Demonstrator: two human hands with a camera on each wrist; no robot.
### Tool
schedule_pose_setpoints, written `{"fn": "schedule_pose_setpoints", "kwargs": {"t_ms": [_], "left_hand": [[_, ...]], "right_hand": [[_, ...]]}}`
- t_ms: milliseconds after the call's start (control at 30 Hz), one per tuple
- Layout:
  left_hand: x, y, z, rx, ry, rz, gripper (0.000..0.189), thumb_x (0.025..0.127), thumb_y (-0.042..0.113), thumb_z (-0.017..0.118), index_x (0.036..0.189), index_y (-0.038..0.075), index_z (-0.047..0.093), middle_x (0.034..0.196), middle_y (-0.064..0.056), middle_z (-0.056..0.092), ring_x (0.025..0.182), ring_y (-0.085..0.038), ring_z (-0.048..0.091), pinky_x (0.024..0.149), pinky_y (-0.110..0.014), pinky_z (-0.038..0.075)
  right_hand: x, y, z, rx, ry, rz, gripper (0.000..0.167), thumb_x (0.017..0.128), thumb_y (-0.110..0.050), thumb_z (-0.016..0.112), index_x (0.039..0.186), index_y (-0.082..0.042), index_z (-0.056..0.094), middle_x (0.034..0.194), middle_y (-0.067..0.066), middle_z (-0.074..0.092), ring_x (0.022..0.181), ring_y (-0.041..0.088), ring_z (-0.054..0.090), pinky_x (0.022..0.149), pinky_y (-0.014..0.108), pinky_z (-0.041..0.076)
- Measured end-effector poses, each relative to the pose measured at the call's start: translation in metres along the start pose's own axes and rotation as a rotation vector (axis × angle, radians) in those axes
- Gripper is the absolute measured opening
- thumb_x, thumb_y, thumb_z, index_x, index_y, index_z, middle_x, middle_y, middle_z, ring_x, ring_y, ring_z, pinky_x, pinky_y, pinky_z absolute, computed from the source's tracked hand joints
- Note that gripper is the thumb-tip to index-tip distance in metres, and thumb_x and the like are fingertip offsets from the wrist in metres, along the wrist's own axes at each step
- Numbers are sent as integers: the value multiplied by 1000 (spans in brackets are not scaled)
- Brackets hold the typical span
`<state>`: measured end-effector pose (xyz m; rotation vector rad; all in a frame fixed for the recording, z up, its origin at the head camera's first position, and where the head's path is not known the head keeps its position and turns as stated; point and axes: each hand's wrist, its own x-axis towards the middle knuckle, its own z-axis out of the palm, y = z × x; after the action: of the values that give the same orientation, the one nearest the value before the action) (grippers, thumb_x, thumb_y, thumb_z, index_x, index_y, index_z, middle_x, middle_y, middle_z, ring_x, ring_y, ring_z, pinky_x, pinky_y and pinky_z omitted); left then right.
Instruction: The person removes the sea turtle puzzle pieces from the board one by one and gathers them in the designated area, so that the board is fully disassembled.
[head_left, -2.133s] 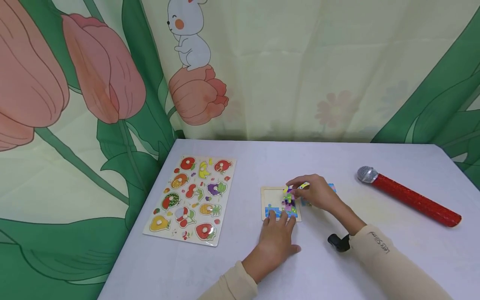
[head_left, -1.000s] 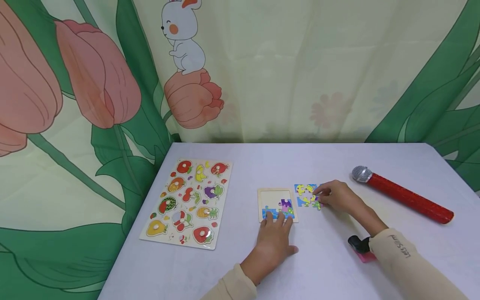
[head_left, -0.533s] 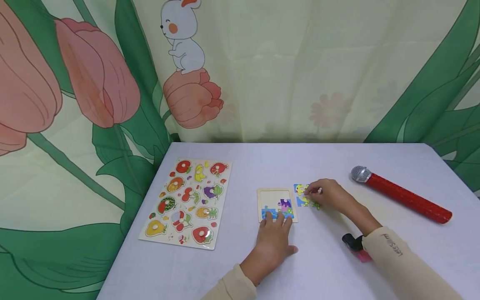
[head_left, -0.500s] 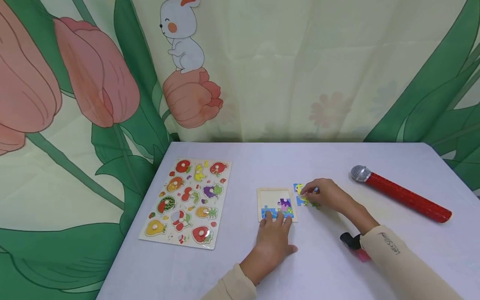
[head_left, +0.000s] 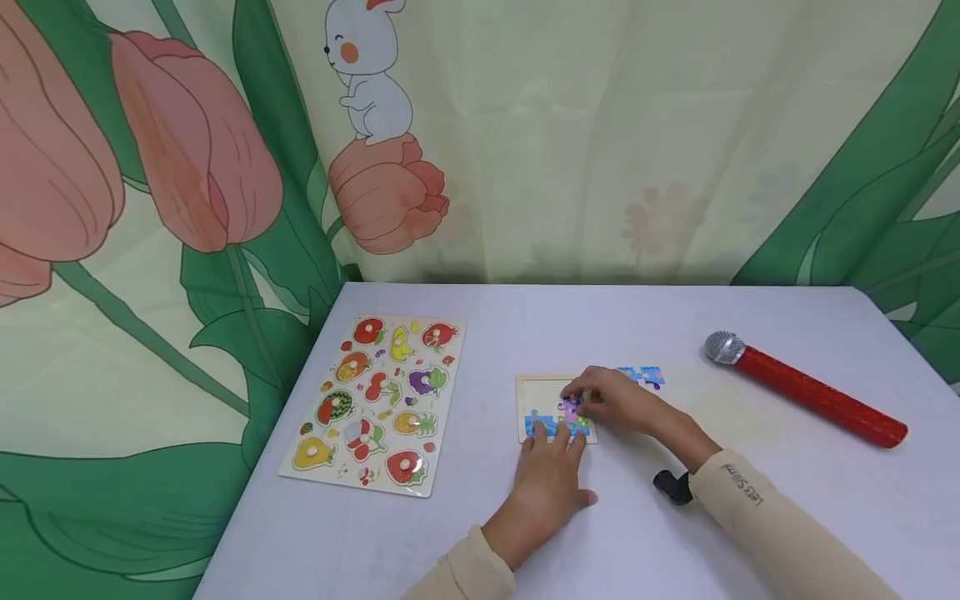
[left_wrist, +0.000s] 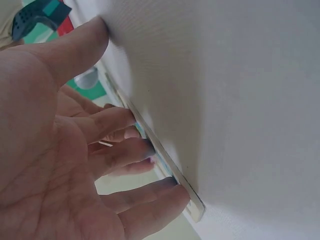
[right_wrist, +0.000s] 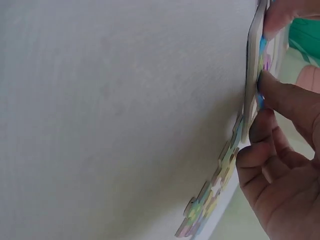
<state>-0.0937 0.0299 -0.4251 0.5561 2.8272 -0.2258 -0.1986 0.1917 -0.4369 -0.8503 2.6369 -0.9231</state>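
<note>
A small wooden jigsaw tray (head_left: 540, 390) lies mid-table, with blue and purple jigsaw pieces (head_left: 542, 425) fitted along its near and right side. My left hand (head_left: 549, 475) rests its extended fingertips on the tray's near edge, thumb spread out on the cloth. At the tray's right side is my right hand (head_left: 622, 400), with thumb and fingertips pinching a blue-edged jigsaw piece (right_wrist: 260, 101) close over the tray; most of that piece is hidden by the fingers. Loose jigsaw pieces (head_left: 641, 375) lie just right of the tray, partly behind the right hand.
A fruit knob-puzzle board (head_left: 375, 408) lies on the left of the white-covered table (head_left: 480, 333). On the right is a red toy microphone (head_left: 817, 400) with a silver head. A black wrist camera (head_left: 673, 487) sits by the right cuff. A printed curtain (head_left: 555, 150) hangs behind.
My right hand carried a piece to the tray, went back to the loose pieces on the right, pinched another and has moved left to the tray again. The left hand stays in place.
</note>
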Motion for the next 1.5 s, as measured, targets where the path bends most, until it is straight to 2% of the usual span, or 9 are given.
{"fn": "schedule_pose_setpoints", "kwargs": {"t_ms": [133,267,533,633,800,933,1200,1500], "left_hand": [[0,1,1,2,-4,-3,84,87,73,63,157,31,41,158,5,41,142,-30,42,110,-37,43],[1,2,2,11,5,-2,84,87,73,62,157,31,41,157,5,42,142,-30,42,110,-37,44],[1,1,3,32,5,-5,84,88,74,60,157,32,40,157,6,41,142,-30,42,110,-36,43],[2,1,2,14,-6,-10,84,87,74,62,157,32,40,157,6,41,142,-29,41,110,-36,43],[3,2,2,6,-16,-13,83,87,73,63,156,33,41,157,6,42,142,-29,41,111,-37,42],[3,2,3,9,-8,-14,83,87,72,64,156,32,41,157,6,42,142,-29,41,111,-37,43],[2,1,4,10,19,-15,83,86,71,66,155,31,43,155,6,44,141,-30,43,110,-37,44],[1,2,1,12,15,-9,83,86,71,65,155,31,43,155,5,44,141,-30,43,110,-37,44]], "right_hand": [[-2,-2,-1,4,29,-10,27,88,7,72,110,-8,74,98,0,65,86,17,62,80,38,55],[-6,-3,-4,29,44,-24,28,88,9,73,110,-8,76,101,1,69,90,23,69,84,45,58],[-14,-2,-18,46,66,-14,28,90,11,70,111,-7,77,106,4,71,102,29,67,89,49,57],[-19,2,-29,38,68,32,29,91,10,69,112,-7,77,107,6,71,102,31,66,87,49,58],[-33,16,-49,34,44,164,26,92,6,71,115,-5,76,103,9,68,90,29,66,70,36,60],[-46,29,-60,30,34,222,26,92,5,70,116,-4,76,104,13,67,86,27,63,62,32,56],[-64,50,-70,16,-4,330,27,93,0,68,118,-6,76,110,16,67,77,20,59,63,34,54],[-65,51,-71,11,-46,391,26,91,0,68,114,-8,78,109,20,67,81,22,57,64,34,55]]}}
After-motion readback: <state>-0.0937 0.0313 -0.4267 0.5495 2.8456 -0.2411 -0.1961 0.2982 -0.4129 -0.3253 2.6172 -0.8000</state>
